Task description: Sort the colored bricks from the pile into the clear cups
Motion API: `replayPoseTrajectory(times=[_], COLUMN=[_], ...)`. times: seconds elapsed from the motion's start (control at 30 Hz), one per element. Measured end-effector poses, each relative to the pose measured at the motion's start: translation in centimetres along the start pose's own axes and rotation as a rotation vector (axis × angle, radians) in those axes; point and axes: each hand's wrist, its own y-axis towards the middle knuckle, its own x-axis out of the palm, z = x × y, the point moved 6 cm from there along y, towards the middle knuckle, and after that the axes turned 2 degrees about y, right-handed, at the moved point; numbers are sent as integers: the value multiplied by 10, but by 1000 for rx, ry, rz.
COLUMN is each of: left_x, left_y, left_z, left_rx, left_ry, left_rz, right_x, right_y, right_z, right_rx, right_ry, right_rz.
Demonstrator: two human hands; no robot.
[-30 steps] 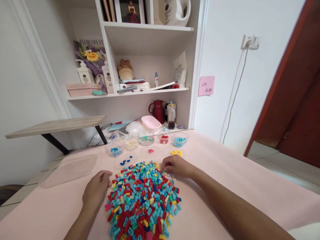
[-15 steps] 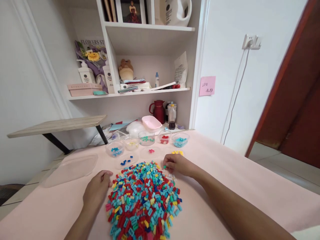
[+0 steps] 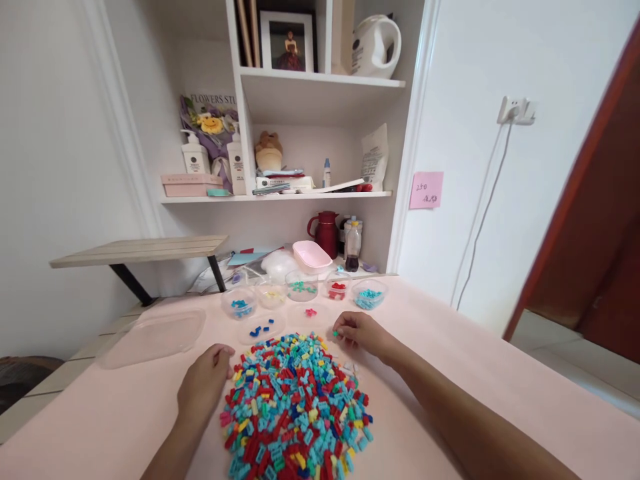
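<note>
A big heap of small coloured bricks (image 3: 297,407) lies on the pink table (image 3: 450,373) in front of me. My right hand (image 3: 361,331) hovers just beyond the heap's far right edge, fingers pinched on a small green brick (image 3: 335,333). My left hand (image 3: 204,385) rests on the table against the heap's left edge, fingers curled, with nothing visible in it. Behind the heap stand clear bowls: blue bricks (image 3: 241,307), yellow ones (image 3: 271,295), green ones (image 3: 302,287), red ones (image 3: 337,287), turquoise ones (image 3: 369,297). Flat lids hold dark blue bricks (image 3: 261,329) and pink bricks (image 3: 311,312).
A clear plastic lid (image 3: 155,337) lies at the table's left. A pink tub (image 3: 311,255), a red jug (image 3: 326,233) and a bottle (image 3: 353,245) stand by the wall under white shelves. A wooden board (image 3: 140,249) juts out at left. A brown door (image 3: 595,220) is at right.
My right hand has lifted off the heap's edge with a green brick pinched in its fingertips. The camera tilted up a little. My left hand stayed put.
</note>
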Motion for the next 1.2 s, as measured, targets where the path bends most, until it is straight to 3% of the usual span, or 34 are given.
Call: replayPoseTrajectory(times=[0.1,0.33,0.47,0.6,0.73,0.87,1.0,1.2], left_x=[-1,-3,-5,-5,-4,-3,-3,-4], left_y=[-2,-6,-8,-9,-7,-3,-1,0], left_z=[1,3,5,5,2,0,1,2], left_rx=[-7,-30,-28,-27,-29,-21,0,38], left_ry=[-20,-40,-45,-46,-38,-18,0,-18], left_rz=[7,23,35,44,37,29,24,60], right_x=[-10,-31,-26,-22,-23,-26,-24,-11], right_y=[24,90,106,95,61,16,-21,-33], right_z=[-25,-103,-107,-87,-64,-43,-24,-12], right_rx=[-35,-190,-197,-194,-190,-125,-5,-39], right_ry=[2,-196,-238,-162,5,150,33,-221], right_rz=[99,519,551,516,380,63,-298,-471])
